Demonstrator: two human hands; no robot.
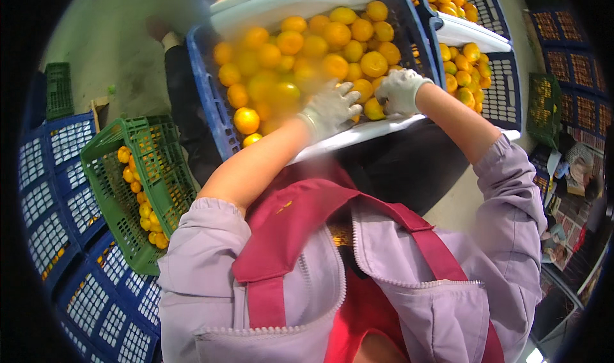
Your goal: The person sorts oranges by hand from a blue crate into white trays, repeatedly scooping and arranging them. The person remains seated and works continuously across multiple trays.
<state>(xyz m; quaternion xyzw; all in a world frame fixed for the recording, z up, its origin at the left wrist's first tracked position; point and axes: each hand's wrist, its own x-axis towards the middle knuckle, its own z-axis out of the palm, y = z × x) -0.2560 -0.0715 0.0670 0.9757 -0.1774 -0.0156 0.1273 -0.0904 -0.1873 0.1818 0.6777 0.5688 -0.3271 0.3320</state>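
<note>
A blue plastic crate [204,92] with a white liner [350,140] along its near side stands before me. Inside lie many orange citrus fruits [336,33], a few of them greenish yellow. My left hand [333,109], in a pale work glove, rests over the fruit at the near side with its fingers apart. Just to its right, my right hand [400,92] is gloved too, its fingers curled down by the crate's near right corner. A yellow-orange fruit [374,109] lies beside those fingers. Whether they hold a fruit is hidden. A blurred patch covers the crate's left middle.
More fruit-filled blue crates [501,92] adjoin on the right. A tilted green crate [122,195] with fruit sits at left, by stacked blue crates [86,296]. Another person's dark sleeve [180,90] is beside the crate's left side. People [575,166] appear at far right.
</note>
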